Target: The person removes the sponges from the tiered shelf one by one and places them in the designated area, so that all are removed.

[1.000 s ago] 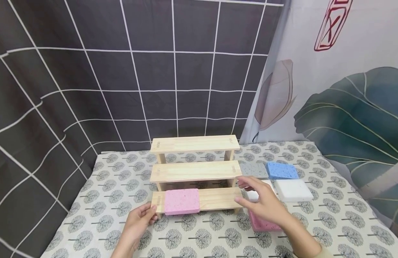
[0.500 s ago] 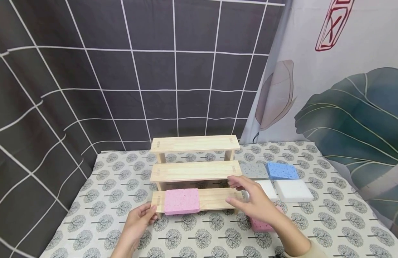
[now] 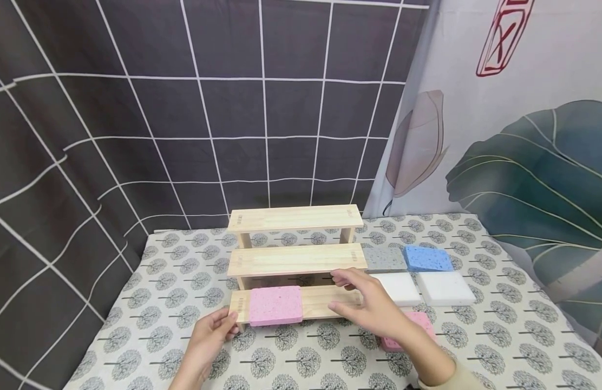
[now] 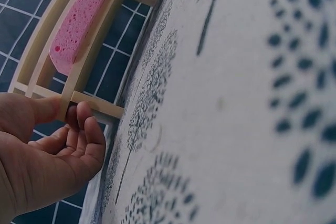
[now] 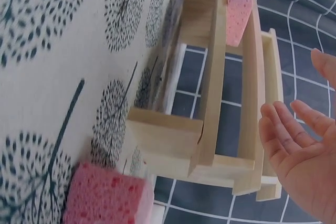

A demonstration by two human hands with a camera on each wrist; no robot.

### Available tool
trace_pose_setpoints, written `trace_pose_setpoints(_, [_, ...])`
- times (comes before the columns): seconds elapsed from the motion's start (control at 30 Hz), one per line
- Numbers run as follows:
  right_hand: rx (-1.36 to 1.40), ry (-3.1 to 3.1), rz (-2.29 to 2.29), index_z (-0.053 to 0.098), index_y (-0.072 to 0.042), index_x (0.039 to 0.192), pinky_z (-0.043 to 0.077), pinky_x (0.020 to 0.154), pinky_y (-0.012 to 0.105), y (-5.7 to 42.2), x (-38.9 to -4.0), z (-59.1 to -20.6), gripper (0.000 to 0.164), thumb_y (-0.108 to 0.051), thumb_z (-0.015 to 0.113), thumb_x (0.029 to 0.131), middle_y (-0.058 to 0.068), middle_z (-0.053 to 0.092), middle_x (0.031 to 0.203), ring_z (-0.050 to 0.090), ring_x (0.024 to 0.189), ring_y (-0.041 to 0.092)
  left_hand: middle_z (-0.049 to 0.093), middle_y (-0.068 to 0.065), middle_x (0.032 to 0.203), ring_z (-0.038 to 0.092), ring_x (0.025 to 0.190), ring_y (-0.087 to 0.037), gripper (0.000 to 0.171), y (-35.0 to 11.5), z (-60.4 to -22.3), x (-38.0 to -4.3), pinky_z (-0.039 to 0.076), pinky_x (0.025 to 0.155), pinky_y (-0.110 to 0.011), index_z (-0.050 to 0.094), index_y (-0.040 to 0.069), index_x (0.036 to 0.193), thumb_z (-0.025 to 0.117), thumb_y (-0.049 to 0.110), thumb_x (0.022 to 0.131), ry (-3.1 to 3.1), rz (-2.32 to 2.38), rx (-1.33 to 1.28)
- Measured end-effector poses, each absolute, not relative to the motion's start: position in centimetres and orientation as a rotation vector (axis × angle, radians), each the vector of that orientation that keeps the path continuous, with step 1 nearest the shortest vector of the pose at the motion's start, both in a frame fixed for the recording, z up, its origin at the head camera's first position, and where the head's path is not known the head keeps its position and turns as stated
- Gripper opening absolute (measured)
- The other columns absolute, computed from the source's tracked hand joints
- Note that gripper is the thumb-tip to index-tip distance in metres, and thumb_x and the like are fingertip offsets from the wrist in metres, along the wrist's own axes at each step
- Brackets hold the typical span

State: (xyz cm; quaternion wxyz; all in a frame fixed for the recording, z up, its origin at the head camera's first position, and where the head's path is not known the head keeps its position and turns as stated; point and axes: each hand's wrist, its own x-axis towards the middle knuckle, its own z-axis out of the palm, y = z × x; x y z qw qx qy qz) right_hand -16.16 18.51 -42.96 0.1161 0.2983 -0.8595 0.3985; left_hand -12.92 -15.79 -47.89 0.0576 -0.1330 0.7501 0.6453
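A three-tier wooden shelf [image 3: 296, 260] stands on the cloth, and a pink sponge [image 3: 275, 305] lies on the left part of its lowest board. My left hand [image 3: 209, 336] pinches the left end of that board; the left wrist view shows the thumb on top and fingers [image 4: 86, 124] curled underneath. Over the board's right part hovers my right hand [image 3: 371, 303], thumb and fingers spread and nothing between them. Its forearm partly covers a darker pink sponge [image 3: 420, 324] on the cloth.
Right of the shelf lie a grey sponge [image 3: 386, 259], a blue sponge [image 3: 429, 258] and two white sponges, the nearer-left white sponge [image 3: 398, 288] beside the other white sponge [image 3: 446, 288]. A dark grid curtain [image 3: 233, 108] hangs behind.
My right hand has moved left from the shelf's right edge to over the lowest board, uncovering more of the left white sponge. The left hand keeps its hold on the shelf.
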Motion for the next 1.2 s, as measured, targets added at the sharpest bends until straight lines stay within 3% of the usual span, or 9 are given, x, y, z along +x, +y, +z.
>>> trace_pose_setpoints(0.37, [0.850, -2.570, 1.135, 0.060, -0.006, 0.135, 0.054, 0.092, 0.048, 17.1, -15.8, -43.3, 0.058, -0.030, 0.081, 0.086, 0.006, 0.066, 0.126, 0.064, 0.106, 0.022, 0.066, -0.013, 0.097, 0.062, 0.087, -0.019, 0.043, -15.7, -47.7, -12.8, 0.057, 0.073, -0.022, 0.049, -0.018, 0.134, 0.057, 0.010, 0.103, 2.276, 1.953, -0.402])
trace_pose_setpoints(0.77, [0.911, -2.633, 1.119, 0.059, 0.000, 0.135, 0.057, 0.090, 0.047, 15.4, -16.3, -43.7, 0.057, -0.027, 0.078, 0.088, 0.009, 0.065, 0.123, 0.065, 0.103, 0.029, 0.066, -0.012, 0.098, 0.062, 0.086, -0.018, 0.046, -15.8, -47.6, -12.8, 0.057, 0.072, -0.023, 0.045, -0.020, 0.136, 0.056, 0.010, 0.103, 2.281, 1.953, -0.384])
trace_pose_setpoints(1.2, [0.937, -2.614, 1.184, 0.059, -0.004, 0.135, 0.055, 0.096, 0.039, 14.0, -16.6, -44.4, 0.062, -0.030, 0.083, 0.084, 0.005, 0.064, 0.123, 0.063, 0.108, 0.020, 0.066, -0.013, 0.098, 0.062, 0.086, -0.018, 0.045, -15.8, -47.6, -12.9, 0.057, 0.072, -0.023, 0.046, -0.020, 0.135, 0.056, 0.009, 0.103, 2.281, 1.959, -0.383])
